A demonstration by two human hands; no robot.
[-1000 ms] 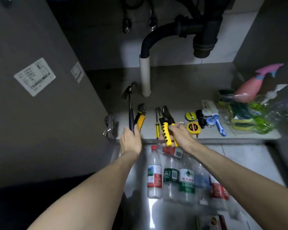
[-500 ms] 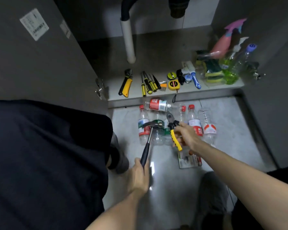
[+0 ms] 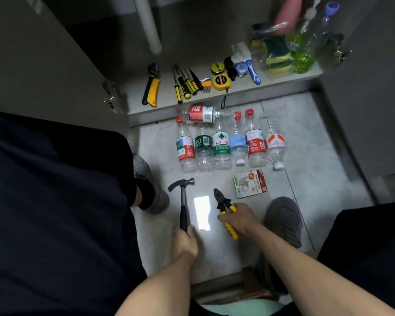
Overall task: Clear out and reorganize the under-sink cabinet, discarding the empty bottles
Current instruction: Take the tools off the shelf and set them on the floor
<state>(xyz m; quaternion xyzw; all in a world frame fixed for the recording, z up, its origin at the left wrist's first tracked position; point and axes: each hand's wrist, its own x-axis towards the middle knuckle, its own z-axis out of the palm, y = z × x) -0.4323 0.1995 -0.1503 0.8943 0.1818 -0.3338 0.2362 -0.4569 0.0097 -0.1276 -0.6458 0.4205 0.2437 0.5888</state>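
Left hand [image 3: 184,244] grips claw hammer [image 3: 183,202]; right hand [image 3: 238,218] grips yellow-handled pliers [image 3: 225,209], both low over floor below empty bottles [image 3: 228,142]. Set tools down flat, parallel, apart from bottles.

Bare floor [image 3: 226,252] between shoes; bottles [image 3: 228,144] block cabinet front.

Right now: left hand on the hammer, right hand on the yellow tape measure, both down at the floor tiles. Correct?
Not quite. In the head view the right hand grips the yellow-handled pliers; the tape measure lies on the cabinet floor. The left hand does hold the hammer.
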